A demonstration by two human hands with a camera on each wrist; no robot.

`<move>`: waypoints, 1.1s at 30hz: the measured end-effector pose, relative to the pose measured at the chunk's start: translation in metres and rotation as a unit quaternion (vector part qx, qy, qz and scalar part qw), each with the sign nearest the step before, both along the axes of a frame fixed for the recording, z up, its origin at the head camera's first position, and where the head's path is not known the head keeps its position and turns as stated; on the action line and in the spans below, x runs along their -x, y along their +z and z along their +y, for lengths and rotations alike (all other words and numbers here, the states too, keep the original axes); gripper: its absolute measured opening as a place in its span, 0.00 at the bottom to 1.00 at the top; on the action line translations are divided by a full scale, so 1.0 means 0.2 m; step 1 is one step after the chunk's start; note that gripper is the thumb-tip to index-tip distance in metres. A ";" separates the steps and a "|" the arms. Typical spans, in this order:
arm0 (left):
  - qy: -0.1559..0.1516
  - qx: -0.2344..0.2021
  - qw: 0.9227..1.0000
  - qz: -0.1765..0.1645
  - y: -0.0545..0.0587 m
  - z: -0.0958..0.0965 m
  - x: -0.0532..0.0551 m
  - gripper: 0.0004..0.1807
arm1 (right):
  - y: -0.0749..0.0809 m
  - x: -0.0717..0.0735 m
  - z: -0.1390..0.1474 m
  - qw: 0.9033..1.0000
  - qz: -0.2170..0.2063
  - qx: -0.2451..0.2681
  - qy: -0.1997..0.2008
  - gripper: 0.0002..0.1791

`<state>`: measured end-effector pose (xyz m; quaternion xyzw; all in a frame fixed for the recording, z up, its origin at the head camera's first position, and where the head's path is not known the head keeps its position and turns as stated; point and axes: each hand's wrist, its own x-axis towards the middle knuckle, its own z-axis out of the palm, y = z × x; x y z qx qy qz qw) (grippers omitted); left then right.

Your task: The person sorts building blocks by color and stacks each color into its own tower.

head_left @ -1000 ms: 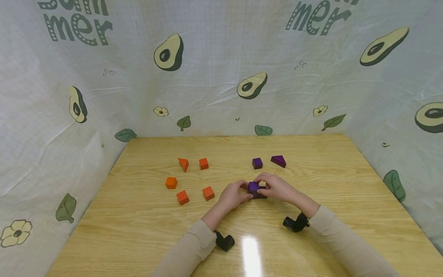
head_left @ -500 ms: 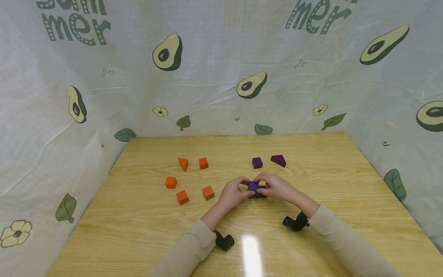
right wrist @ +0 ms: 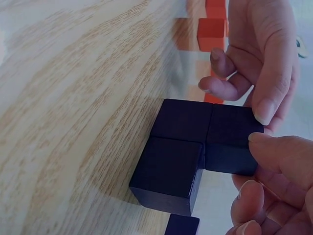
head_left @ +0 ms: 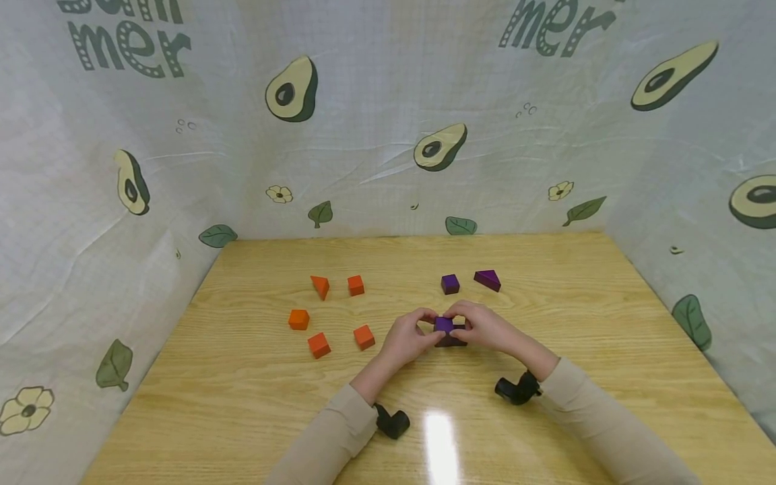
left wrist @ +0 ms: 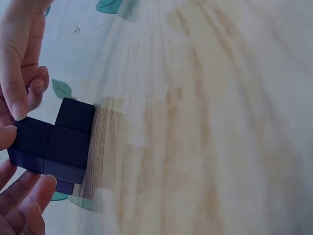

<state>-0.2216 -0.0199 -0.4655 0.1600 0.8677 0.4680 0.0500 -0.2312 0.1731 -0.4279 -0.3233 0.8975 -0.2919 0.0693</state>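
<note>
Three purple cubes form an L in front of me: two side by side on the table, and an upper cube (head_left: pixel 444 325) stacked on the left one. My left hand (head_left: pixel 405 339) pinches the upper cube from the left with thumb and forefinger. From the other side my right hand (head_left: pixel 485 327) pinches that same cube, its thumb (right wrist: pixel 259 142) close to the left thumb (right wrist: pixel 266 110). In the right wrist view the lower left cube (right wrist: pixel 181 120) and lower right cube (right wrist: pixel 168 166) sit flush together. The left wrist view shows the upper cube (left wrist: pixel 32 142) between both hands' fingers.
Behind the stack lie a loose purple cube (head_left: pixel 450 284) and a purple triangular block (head_left: pixel 488 280). Several orange cubes, one of them here (head_left: pixel 364 337), and an orange triangular block (head_left: pixel 320 287) are spread on the left. A patterned cloth (head_left: pixel 364 182) hangs around the wooden table (head_left: pixel 545 269).
The left thumb has slid slightly up and right to the upper cube's near face. The right hand and the blocks stay in place.
</note>
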 end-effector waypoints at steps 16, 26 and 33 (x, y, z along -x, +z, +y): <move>0.003 0.011 1.000 -0.027 0.01 0.00 0.02 0.16 | 0.01 0.00 0.02 1.000 0.000 0.005 -0.007 0.16; 0.001 0.006 0.999 -0.039 0.01 0.00 0.02 0.18 | 0.07 0.14 0.11 0.993 0.075 0.006 -0.092 0.17; 0.000 0.007 0.999 -0.051 0.01 0.00 0.02 0.18 | 0.01 0.29 0.11 0.989 0.083 -0.024 -0.121 0.18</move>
